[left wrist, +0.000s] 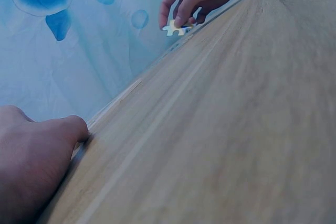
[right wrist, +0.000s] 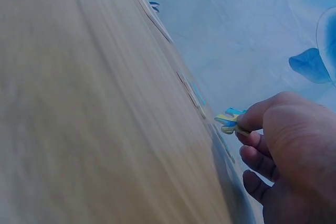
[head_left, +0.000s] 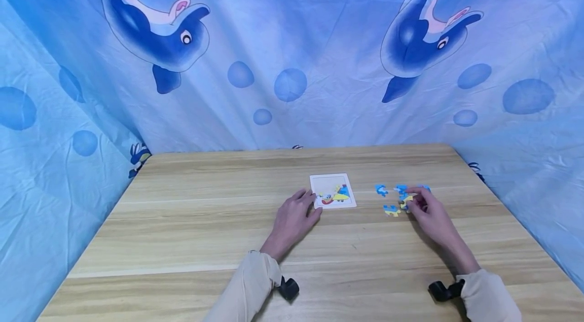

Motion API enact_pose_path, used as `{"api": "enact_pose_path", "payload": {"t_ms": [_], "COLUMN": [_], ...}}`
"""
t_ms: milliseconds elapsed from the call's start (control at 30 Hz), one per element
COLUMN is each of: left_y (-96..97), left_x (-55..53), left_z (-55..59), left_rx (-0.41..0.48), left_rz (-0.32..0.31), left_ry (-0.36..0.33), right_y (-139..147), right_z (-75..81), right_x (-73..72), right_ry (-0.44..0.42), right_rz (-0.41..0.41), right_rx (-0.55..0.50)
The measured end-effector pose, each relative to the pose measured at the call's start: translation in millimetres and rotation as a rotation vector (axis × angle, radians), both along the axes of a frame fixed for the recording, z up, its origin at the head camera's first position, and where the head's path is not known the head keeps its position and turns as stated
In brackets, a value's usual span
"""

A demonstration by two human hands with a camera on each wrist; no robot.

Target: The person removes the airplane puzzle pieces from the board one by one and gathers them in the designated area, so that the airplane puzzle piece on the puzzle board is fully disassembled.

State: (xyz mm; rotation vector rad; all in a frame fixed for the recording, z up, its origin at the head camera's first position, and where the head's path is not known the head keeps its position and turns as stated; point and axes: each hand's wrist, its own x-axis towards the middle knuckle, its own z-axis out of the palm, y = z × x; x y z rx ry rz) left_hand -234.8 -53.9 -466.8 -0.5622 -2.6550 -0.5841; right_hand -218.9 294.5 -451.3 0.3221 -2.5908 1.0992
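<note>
Between thumb and fingers, my right hand [head_left: 429, 210] pinches a yellow and blue jigsaw puzzle piece [head_left: 405, 203]. The right wrist view has this puzzle piece [right wrist: 229, 120] lifted off the wood. Loose puzzle pieces lie around and below that hand, among them a blue one [head_left: 381, 190] and a blue and yellow one [head_left: 391, 210]; part of another is hidden behind the fingers. My left hand [head_left: 293, 218] rests with relaxed fingers at the left edge of a white-framed puzzle board [head_left: 333, 206]. Joined pieces with a colourful cartoon picture [head_left: 341, 193] fill the board's lower part; its upper part is bare.
The wooden table [head_left: 182, 220] extends on all sides of the board and pieces. A blue curtain [head_left: 328, 58] printed with dolphins and bubbles hangs behind it and along both sides. Black camera mounts [head_left: 288, 289] sit at both wrists.
</note>
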Motion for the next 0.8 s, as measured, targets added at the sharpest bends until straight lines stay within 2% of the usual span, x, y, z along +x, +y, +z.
{"api": "enact_pose_path", "payload": {"t_ms": [467,800], "left_y": [-0.1,0.8], "left_x": [-0.6,0.3], "left_z": [-1.1,-1.0], "left_rx": [0.006,-0.002], "left_rz": [-0.001,0.003], "left_ry": [0.003,-0.016], "right_y": [16.1,19.8], "right_z": [-3.5,-2.7], "right_x": [4.6,4.9], "right_ry": [-0.013,-0.048], "right_rz": [-0.024,-0.006], "right_rx": [0.02,0.057]}}
